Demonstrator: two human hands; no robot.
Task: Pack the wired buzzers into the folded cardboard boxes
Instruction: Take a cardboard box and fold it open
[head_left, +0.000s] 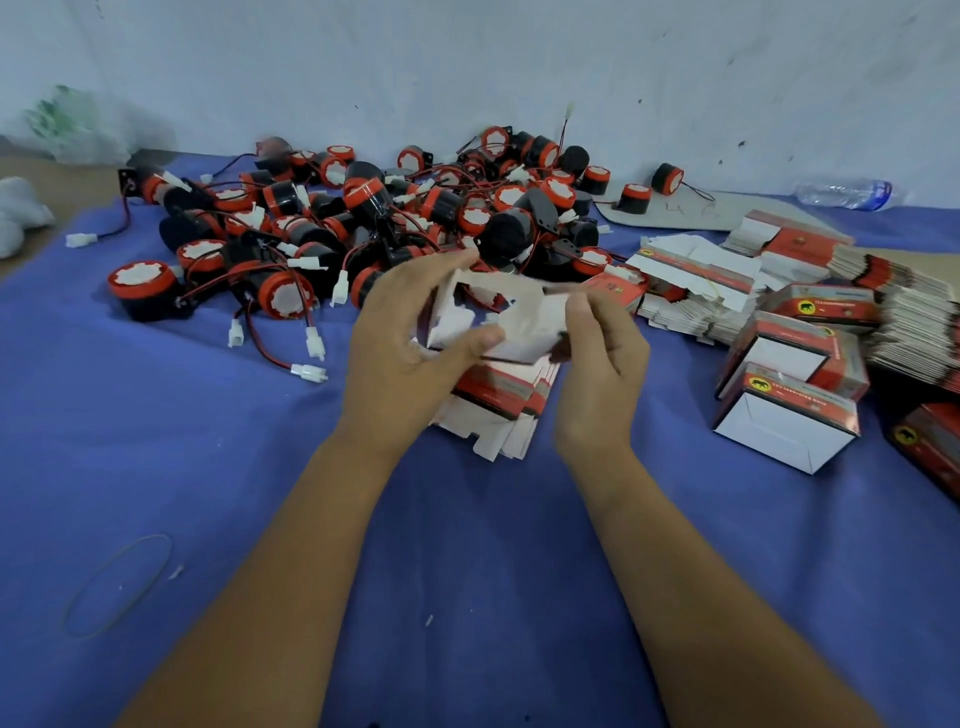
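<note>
My left hand (410, 338) and right hand (597, 353) both grip a blurred white unfolded cardboard box (498, 322); its print is unreadable, and it hides part of the red-and-black wired buzzers (363, 218) beyond my fingers.

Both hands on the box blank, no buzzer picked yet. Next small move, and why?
Probably finish squaring up the box blank: the left hand and right hand grip it half-formed, flaps loose. The buzzers lie untouched in their pile, so picking one comes after.

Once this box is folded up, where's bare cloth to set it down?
Bare blue cloth lies left of the forearms, between the buzzer pile and the thin rubber band; also between the forearms, below the flat carton stack. Crowded: far side with buzzers, right with folded red-and-white boxes and flat cartons.
</note>
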